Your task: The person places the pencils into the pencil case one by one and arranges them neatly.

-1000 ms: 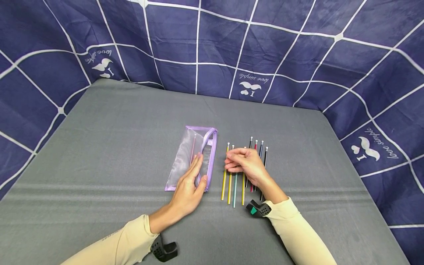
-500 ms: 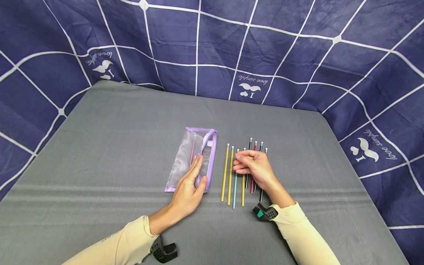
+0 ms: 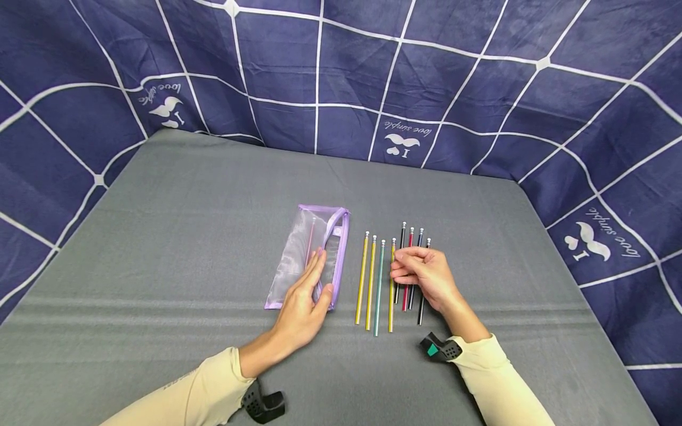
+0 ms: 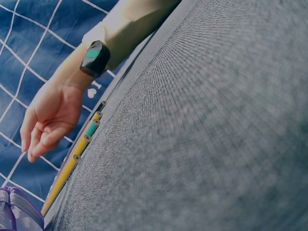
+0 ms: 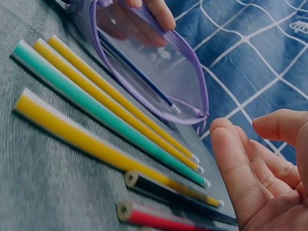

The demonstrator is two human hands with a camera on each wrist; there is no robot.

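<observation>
My left hand (image 3: 302, 310) rests, fingers straight, on a see-through mesh pencil case (image 3: 288, 266) with purple edging. In the right wrist view its mouth gapes, and a dark blue pencil (image 5: 139, 73) lies inside. A thin reddish pencil (image 3: 310, 239) shows through the mesh. Over the loose pencils hovers my right hand (image 3: 426, 275), fingers loosely bent, thumb apart from the index finger, holding nothing. Beneath and left of it lie yellow pencils (image 3: 361, 281) and a teal pencil (image 3: 379, 293). A red pencil (image 5: 149, 215) and black pencils (image 3: 421, 310) are partly hidden under it.
A grey cloth covers the table (image 3: 186, 236). Behind and at both sides hangs a navy curtain (image 3: 351, 77) with white grid lines. Each wrist carries a black camera, such as the right one (image 3: 439, 348).
My right hand has moved rightward over the pencils, from the leftmost yellow ones toward the black and red ones. The left hand stays on the pencil case.
</observation>
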